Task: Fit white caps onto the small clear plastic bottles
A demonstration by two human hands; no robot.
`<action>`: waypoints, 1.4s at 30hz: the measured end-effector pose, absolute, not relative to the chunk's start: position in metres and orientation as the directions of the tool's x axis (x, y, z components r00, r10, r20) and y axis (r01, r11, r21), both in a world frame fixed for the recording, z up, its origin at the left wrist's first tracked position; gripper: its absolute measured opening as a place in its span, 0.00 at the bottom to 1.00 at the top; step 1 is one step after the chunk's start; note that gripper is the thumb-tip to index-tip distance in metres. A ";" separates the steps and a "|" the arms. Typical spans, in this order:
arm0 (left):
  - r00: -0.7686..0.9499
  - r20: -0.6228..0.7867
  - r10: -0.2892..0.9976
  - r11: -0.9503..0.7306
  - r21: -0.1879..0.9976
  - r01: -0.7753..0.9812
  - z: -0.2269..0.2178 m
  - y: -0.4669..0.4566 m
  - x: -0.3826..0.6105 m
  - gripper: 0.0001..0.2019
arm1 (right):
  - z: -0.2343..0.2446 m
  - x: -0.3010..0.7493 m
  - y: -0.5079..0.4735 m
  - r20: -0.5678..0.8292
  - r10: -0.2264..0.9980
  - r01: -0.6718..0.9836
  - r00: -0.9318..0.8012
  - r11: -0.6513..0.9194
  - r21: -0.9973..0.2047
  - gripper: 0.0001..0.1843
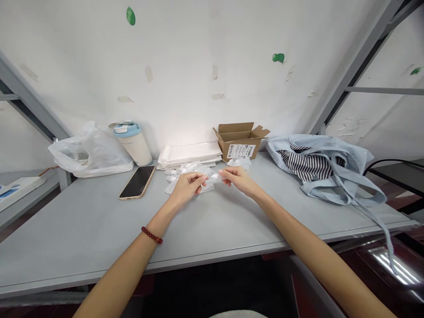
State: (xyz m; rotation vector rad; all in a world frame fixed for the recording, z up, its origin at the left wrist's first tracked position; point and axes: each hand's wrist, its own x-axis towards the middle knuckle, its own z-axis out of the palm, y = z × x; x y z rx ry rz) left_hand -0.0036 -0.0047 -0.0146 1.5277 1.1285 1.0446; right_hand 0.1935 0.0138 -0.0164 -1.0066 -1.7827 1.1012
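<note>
Over the middle of the grey table, my left hand [190, 186] is closed in a pinch on a thin white cord, part of which loops down below the fingers. Close beside it, my right hand [239, 179] pinches a small white translucent piece [215, 176] between thumb and fingers. Whether cord and piece are joined is too small to tell. Behind my left hand lies a pile of small white and clear plastic pieces [170, 178] with cords. More of these clear pieces [243, 163] lie in front of the cardboard box.
An open cardboard box [240, 140] and a stack of white sheets [190, 153] stand by the wall. Leftward are a phone [137, 182], a cup with a blue lid [134, 143] and a plastic bag [89, 152]. A light blue fabric bag [318, 163] lies right, its strap hanging off the table edge.
</note>
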 end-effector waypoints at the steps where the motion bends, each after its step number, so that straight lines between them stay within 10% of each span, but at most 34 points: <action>1: 0.213 0.102 0.972 -0.141 0.975 0.174 -0.015 -0.005 -0.003 0.14 | -0.017 0.193 0.014 0.213 0.906 0.219 -0.366 0.307 -0.926 0.22; 42: 0.264 0.090 0.960 -0.160 0.953 0.256 -0.010 -0.010 -0.001 0.16 | -0.021 0.191 0.014 0.243 0.903 0.157 -0.355 0.314 -0.936 0.23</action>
